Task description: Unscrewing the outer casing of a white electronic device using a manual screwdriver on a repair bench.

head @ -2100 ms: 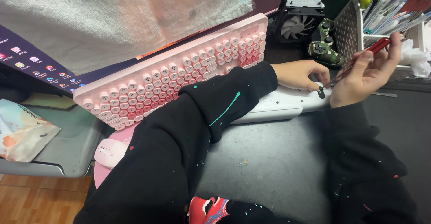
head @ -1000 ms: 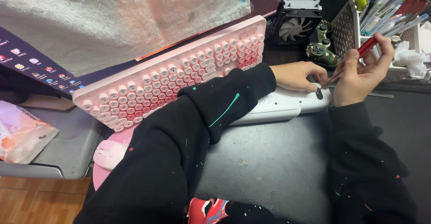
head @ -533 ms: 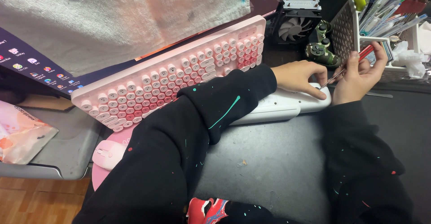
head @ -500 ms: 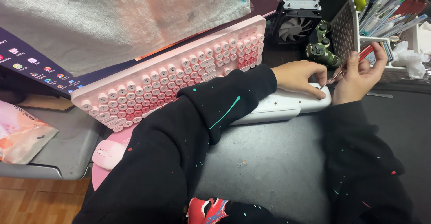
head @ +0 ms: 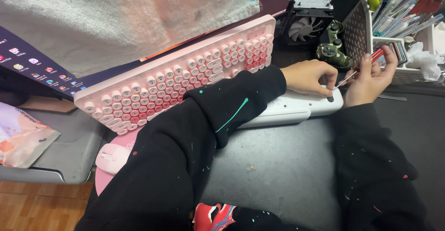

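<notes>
while my left hand [head: 308, 76] presses down on the far end of the white device [head: 292, 109], fingers curled against its top, my right hand [head: 371, 80] pinches a thin red-handled screwdriver [head: 359, 70] whose metal tip slants down toward my left fingertips, just above a dark hole in the device. behind my left forearm leans a pink keyboard [head: 185, 75]; beyond my left hand sit a camouflage game controller [head: 331, 50] and a black cooling fan [head: 306, 22]. just past my right hand stands a white perforated organiser [head: 359, 31] full of pens
</notes>
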